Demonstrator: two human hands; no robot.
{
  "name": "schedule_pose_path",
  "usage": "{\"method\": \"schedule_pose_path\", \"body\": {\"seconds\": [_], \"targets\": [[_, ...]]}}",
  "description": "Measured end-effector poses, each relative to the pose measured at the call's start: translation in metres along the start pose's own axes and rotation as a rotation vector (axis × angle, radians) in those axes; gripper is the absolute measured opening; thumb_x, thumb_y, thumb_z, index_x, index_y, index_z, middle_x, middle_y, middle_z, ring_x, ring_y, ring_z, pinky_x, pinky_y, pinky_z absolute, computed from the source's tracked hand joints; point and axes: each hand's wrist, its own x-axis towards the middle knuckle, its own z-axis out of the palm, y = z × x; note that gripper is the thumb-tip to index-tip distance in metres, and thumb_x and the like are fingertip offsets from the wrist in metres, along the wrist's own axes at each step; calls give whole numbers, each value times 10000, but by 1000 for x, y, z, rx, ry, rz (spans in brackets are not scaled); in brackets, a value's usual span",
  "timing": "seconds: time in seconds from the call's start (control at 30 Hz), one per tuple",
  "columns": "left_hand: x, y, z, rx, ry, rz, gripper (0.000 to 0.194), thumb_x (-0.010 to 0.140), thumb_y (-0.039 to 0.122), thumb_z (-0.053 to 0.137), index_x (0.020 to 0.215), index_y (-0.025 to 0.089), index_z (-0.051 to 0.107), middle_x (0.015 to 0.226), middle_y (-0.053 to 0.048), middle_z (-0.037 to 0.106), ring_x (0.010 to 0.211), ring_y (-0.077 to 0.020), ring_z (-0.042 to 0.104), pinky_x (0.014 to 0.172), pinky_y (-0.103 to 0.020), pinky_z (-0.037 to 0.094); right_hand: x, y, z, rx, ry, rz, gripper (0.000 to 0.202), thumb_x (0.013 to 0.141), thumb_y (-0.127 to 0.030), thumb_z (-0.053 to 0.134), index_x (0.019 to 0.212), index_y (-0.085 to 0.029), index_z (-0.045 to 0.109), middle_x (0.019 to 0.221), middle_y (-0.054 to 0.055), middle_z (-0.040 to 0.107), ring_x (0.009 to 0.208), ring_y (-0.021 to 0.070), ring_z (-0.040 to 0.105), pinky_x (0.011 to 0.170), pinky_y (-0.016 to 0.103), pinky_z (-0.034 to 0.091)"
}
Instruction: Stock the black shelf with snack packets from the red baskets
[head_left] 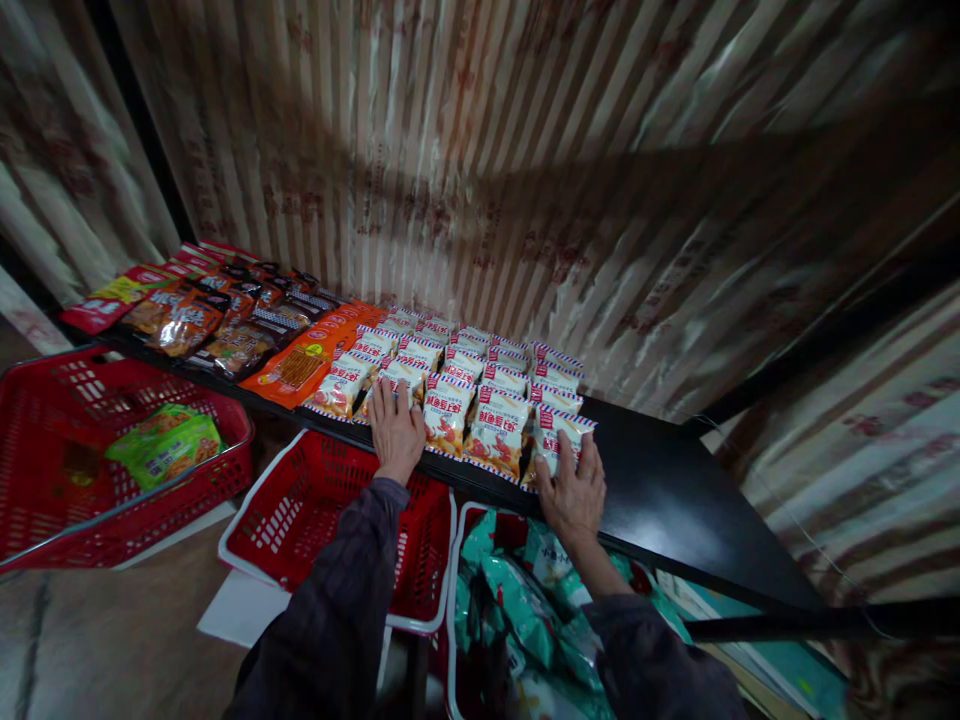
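Rows of small white snack bags [496, 430] with striped edges stand close together on a black shelf [667, 480]. My left hand [396, 430] lies with fingers stretched over the front of one bag in the nearest row. At the right end of that row my right hand [576, 490] touches the last white bag [559, 432], fingers apart on its face and side. Neither hand is wrapped round a bag. The lower parts of the touched bags are partly hidden behind my hands.
Orange packets [300, 365], brown snack packs [240, 345] and red packets [112, 300] fill the shelf's left. Below stand a red basket with a green packet [166, 445], a white-rimmed red basket [270, 510], and another holding teal bags [521, 600]. Corrugated sheeting [420, 150] rises behind.
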Motion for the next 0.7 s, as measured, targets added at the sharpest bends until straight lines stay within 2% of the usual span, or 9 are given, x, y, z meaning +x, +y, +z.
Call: {"method": "schedule_pose_path", "body": {"seconds": [0.13, 0.2, 0.3, 0.4, 0.47, 0.57, 0.7], "targets": [[5, -2, -17, -11, 91, 7, 527, 863, 255, 425, 1360, 84, 385, 1496, -203, 223, 1409, -303, 67, 1111, -512, 167, 0, 1, 0, 7, 0, 0, 539, 883, -419, 417, 1377, -208, 371, 1484, 150, 245, 1306, 341, 295, 959, 520, 384], [12, -11, -28, 18, 163, -52, 526, 861, 271, 437, 1357, 102, 395, 1517, -191, 161, 1409, -318, 21, 1106, -548, 124, 0, 0, -1, -1, -7, 5, 532, 887, -419, 408, 1371, -200, 378, 1476, 153, 258, 1303, 334, 299, 963, 509, 382], [21, -34, -38, 69, 244, -193, 535, 861, 280, 434, 1360, 93, 389, 1509, -211, 166, 1405, -337, 22, 1097, -565, 100, 1, -2, -3, -4, -15, 17, 527, 894, -430, 396, 1367, -200, 378, 1466, 158, 272, 1301, 333, 301, 964, 507, 380], [24, -55, -37, 97, 235, -275, 526, 868, 294, 416, 1343, 69, 411, 1482, -243, 221, 1399, -347, 77, 1095, -553, 111, 1, -2, -3, 13, -14, 17, 523, 897, -436, 396, 1368, -209, 375, 1466, 157, 274, 1309, 331, 299, 969, 512, 379], [22, -62, -32, 93, 197, -286, 519, 873, 302, 402, 1334, 65, 422, 1471, -247, 243, 1393, -346, 117, 1094, -547, 122, 1, -3, -3, 21, -15, 21, 523, 898, -439, 397, 1367, -209, 379, 1466, 159, 275, 1309, 331, 302, 972, 513, 379], [19, -61, -25, 63, 150, -273, 523, 876, 314, 393, 1337, 68, 416, 1477, -243, 235, 1392, -339, 133, 1096, -548, 122, 1, -3, -4, 19, -32, 34, 532, 896, -442, 397, 1366, -193, 384, 1462, 167, 278, 1303, 332, 310, 969, 506, 383], [18, -58, -21, 35, 161, -255, 516, 880, 324, 379, 1342, 97, 408, 1494, -216, 213, 1400, -329, 103, 1093, -569, 108, 2, -4, -6, 10, -48, 43, 535, 890, -434, 397, 1361, -181, 395, 1462, 161, 282, 1295, 322, 317, 961, 481, 390]]}}
